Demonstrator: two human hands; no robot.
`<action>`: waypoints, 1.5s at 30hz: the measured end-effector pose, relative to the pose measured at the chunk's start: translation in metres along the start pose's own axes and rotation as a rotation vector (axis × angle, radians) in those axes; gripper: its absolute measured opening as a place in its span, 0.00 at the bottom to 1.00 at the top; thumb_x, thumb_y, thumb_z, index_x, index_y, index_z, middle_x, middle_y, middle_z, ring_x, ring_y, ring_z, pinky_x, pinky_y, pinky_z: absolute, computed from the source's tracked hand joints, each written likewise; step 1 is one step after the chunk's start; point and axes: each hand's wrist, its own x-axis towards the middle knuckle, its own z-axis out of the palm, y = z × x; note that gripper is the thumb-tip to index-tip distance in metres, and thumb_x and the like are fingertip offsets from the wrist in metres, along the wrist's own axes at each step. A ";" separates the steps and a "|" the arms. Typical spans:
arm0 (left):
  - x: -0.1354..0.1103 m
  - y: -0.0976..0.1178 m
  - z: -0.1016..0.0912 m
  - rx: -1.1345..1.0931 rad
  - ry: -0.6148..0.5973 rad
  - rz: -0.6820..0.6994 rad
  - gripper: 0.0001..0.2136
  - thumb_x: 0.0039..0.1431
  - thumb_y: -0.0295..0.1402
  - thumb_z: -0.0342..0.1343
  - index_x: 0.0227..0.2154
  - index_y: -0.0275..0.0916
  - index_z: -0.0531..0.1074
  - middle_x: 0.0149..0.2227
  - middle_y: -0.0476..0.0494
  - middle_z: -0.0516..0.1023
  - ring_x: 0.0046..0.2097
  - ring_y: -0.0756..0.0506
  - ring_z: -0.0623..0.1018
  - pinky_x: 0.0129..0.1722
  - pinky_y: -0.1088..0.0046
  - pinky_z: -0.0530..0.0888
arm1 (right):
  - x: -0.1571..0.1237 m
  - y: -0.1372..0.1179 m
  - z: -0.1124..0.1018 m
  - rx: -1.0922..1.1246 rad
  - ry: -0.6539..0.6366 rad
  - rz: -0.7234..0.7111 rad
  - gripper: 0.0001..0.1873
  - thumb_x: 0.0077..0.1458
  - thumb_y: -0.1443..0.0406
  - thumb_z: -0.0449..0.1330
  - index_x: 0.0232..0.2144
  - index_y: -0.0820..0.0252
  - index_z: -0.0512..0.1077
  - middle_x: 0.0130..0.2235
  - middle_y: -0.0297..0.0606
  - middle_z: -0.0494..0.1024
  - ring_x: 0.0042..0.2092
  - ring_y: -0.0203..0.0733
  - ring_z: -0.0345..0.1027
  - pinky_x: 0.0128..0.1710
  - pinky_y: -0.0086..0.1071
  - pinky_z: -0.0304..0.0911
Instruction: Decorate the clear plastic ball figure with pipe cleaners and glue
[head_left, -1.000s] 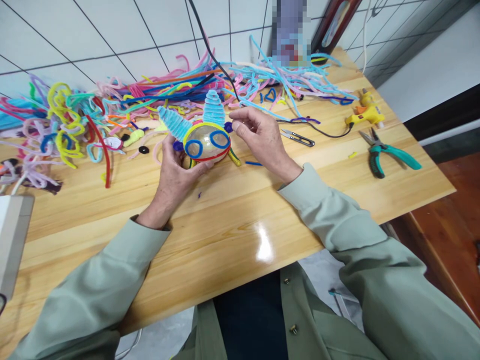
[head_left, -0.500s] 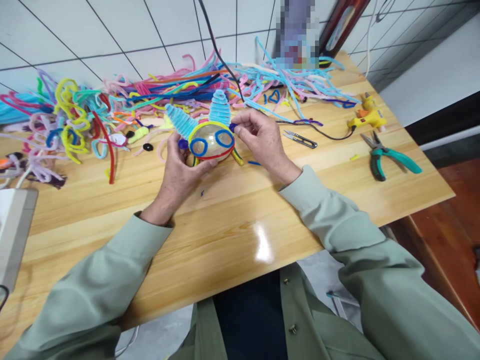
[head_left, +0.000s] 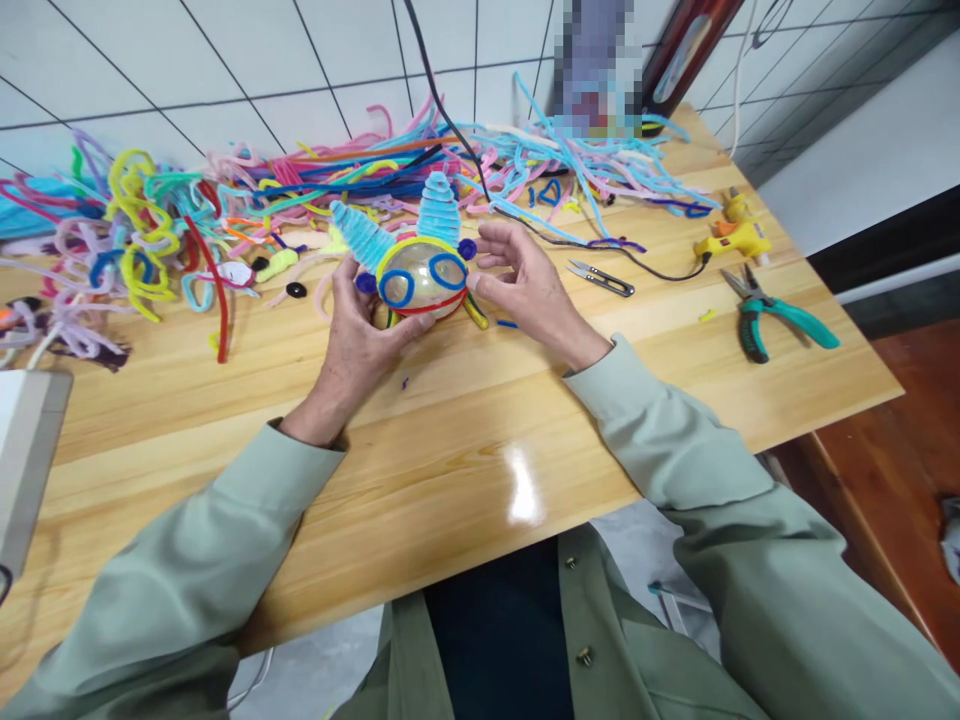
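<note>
My left hand [head_left: 365, 322] grips a clear plastic ball craft figure [head_left: 424, 275] from its left and underside. Pipe cleaners trim the ball: a yellow band, two blue rings, a red curved line, and two upright light-blue ears [head_left: 439, 212]. A small purple coil sits at each side; the right purple coil [head_left: 467, 249] is fully visible. Beside that coil my right hand [head_left: 519, 278] is open, fingers apart, with its thumb close to the ball; whether the thumb touches it I cannot tell. A yellow-green stem [head_left: 476, 312] shows under the ball.
Heaped pipe cleaners [head_left: 315, 180] line the wall. On the right lie thread snips [head_left: 601, 278], teal-handled pliers [head_left: 787, 312] and a yellow glue gun [head_left: 733, 242], its black cord crossing behind my right hand. A white box [head_left: 30, 450] stands at the left edge.
My right hand's fingers have let go of the purple coil and spread apart, just right of it. The coil stays at the ball's side. My left hand keeps its hold.
</note>
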 end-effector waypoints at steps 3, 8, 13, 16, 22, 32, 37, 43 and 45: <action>-0.001 -0.001 0.002 -0.017 0.026 -0.012 0.52 0.49 0.63 0.77 0.71 0.54 0.56 0.73 0.34 0.67 0.76 0.28 0.71 0.74 0.41 0.72 | -0.002 0.006 0.006 0.055 -0.065 -0.004 0.41 0.54 0.48 0.78 0.66 0.46 0.71 0.65 0.45 0.80 0.64 0.56 0.77 0.57 0.50 0.81; 0.000 0.002 0.004 -0.018 0.044 -0.023 0.54 0.47 0.65 0.77 0.71 0.54 0.56 0.73 0.34 0.66 0.76 0.27 0.70 0.74 0.41 0.73 | -0.003 0.002 0.012 0.101 -0.103 0.019 0.42 0.53 0.50 0.79 0.66 0.44 0.71 0.66 0.45 0.80 0.65 0.55 0.77 0.56 0.49 0.82; 0.001 0.003 0.004 -0.066 0.031 -0.037 0.52 0.47 0.65 0.77 0.67 0.51 0.58 0.70 0.34 0.70 0.76 0.28 0.71 0.74 0.43 0.73 | -0.004 0.000 0.011 0.108 -0.145 0.014 0.43 0.54 0.44 0.78 0.67 0.43 0.71 0.68 0.44 0.79 0.65 0.53 0.77 0.58 0.50 0.82; 0.002 0.004 0.003 -0.089 0.024 -0.036 0.48 0.48 0.65 0.77 0.63 0.50 0.61 0.66 0.35 0.74 0.73 0.28 0.74 0.73 0.42 0.74 | -0.003 0.002 0.007 0.073 -0.081 -0.001 0.41 0.55 0.41 0.76 0.65 0.46 0.72 0.67 0.46 0.80 0.64 0.54 0.77 0.61 0.52 0.80; 0.002 0.006 0.005 -0.086 0.037 -0.021 0.44 0.48 0.65 0.77 0.59 0.49 0.63 0.62 0.36 0.76 0.70 0.29 0.77 0.71 0.41 0.76 | 0.002 0.001 0.002 -0.019 0.112 -0.094 0.27 0.65 0.38 0.67 0.55 0.47 0.78 0.56 0.40 0.85 0.60 0.50 0.79 0.65 0.50 0.76; 0.004 0.006 0.004 -0.084 0.041 -0.022 0.44 0.46 0.66 0.77 0.56 0.48 0.64 0.61 0.37 0.78 0.67 0.31 0.80 0.69 0.44 0.79 | 0.007 0.006 0.012 -0.059 0.154 -0.103 0.20 0.66 0.44 0.68 0.46 0.51 0.79 0.47 0.36 0.87 0.51 0.44 0.81 0.59 0.42 0.78; 0.002 0.007 0.007 -0.079 0.066 -0.026 0.44 0.47 0.66 0.76 0.55 0.47 0.63 0.59 0.38 0.78 0.65 0.33 0.81 0.67 0.48 0.80 | 0.007 0.004 0.012 -0.041 0.149 -0.084 0.19 0.66 0.45 0.68 0.45 0.52 0.79 0.45 0.36 0.86 0.50 0.44 0.81 0.60 0.43 0.78; 0.001 0.008 0.009 -0.078 0.059 0.005 0.41 0.50 0.66 0.75 0.55 0.47 0.63 0.58 0.38 0.77 0.65 0.34 0.80 0.66 0.51 0.79 | 0.003 0.002 0.007 -0.056 0.132 -0.009 0.27 0.65 0.42 0.68 0.56 0.50 0.76 0.54 0.41 0.84 0.59 0.49 0.79 0.65 0.49 0.75; 0.001 0.006 0.009 -0.078 0.060 0.013 0.41 0.51 0.65 0.75 0.56 0.47 0.63 0.59 0.38 0.77 0.66 0.34 0.80 0.66 0.51 0.79 | 0.001 0.002 0.004 -0.038 0.095 0.019 0.31 0.63 0.42 0.70 0.60 0.49 0.74 0.57 0.42 0.83 0.62 0.51 0.78 0.66 0.51 0.75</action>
